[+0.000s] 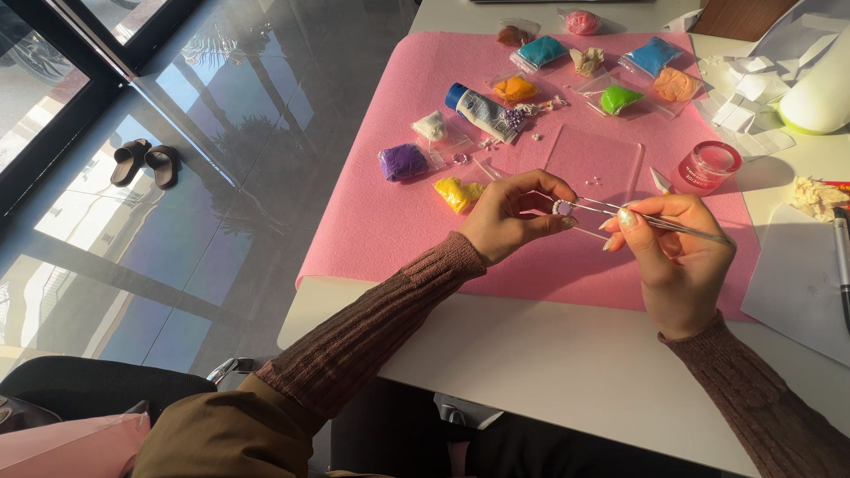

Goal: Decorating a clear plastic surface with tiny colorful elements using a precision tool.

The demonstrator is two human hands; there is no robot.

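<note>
My left hand (512, 217) pinches a tiny pale ring-shaped piece (560, 207) between thumb and fingertips over a pink felt mat (381, 212). My right hand (677, 257) grips slim metal tweezers (660, 221), whose tips reach left and touch that small piece. A clear plastic sheet (595, 159) lies on the mat just behind both hands.
Bags of coloured clay lie across the mat: purple (403, 162), yellow (456, 193), orange (514, 88), green (620, 98), blue (541, 50). A glue tube (482, 111), a small red jar (710, 165) and white paper scraps (748, 97) sit behind. Slippers (146, 162) rest on the floor at left.
</note>
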